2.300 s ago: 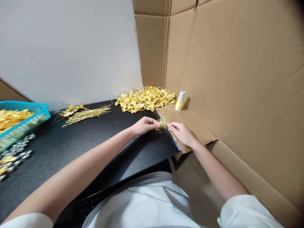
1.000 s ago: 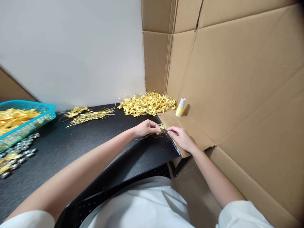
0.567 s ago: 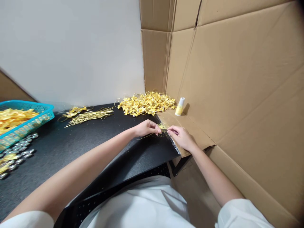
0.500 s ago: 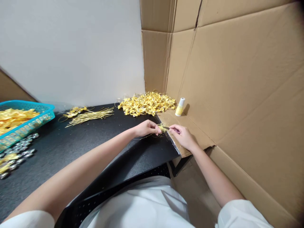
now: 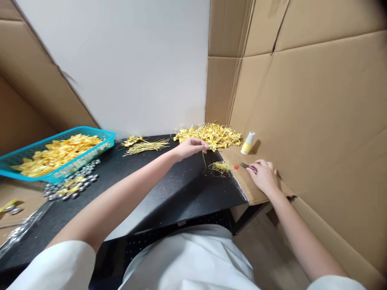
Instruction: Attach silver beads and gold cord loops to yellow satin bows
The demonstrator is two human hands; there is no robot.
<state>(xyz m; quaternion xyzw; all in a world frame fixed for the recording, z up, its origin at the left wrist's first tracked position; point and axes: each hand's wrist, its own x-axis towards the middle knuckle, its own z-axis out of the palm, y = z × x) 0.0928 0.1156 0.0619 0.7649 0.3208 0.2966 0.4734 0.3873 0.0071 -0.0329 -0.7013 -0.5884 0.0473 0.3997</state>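
My left hand (image 5: 193, 148) is pinched closed just in front of a heap of yellow ribbon bows (image 5: 211, 135). A thin yellow thread (image 5: 204, 162) hangs from its fingertips; anything else between them is hidden. My right hand (image 5: 263, 176) rests low over the cardboard on the right, closed around small dark thread snips (image 5: 249, 166) with the blades pointing left. Between the hands lies a tangle of yellow thread ends (image 5: 220, 167). A small red piece (image 5: 236, 167) sits just left of the blade tips.
A spool of yellow thread (image 5: 248, 144) stands by the cardboard wall (image 5: 326, 112). Gold twist ties (image 5: 146, 147) lie at the back of the black table (image 5: 151, 191). To the left are a turquoise basket (image 5: 110, 139) of yellow ribbon pieces and several silver bells (image 5: 87, 177).
The view has swung left. My hands have come apart: the left has moved up towards the bow heap, the right has moved right with the snips, and the thread ends now lie uncovered.
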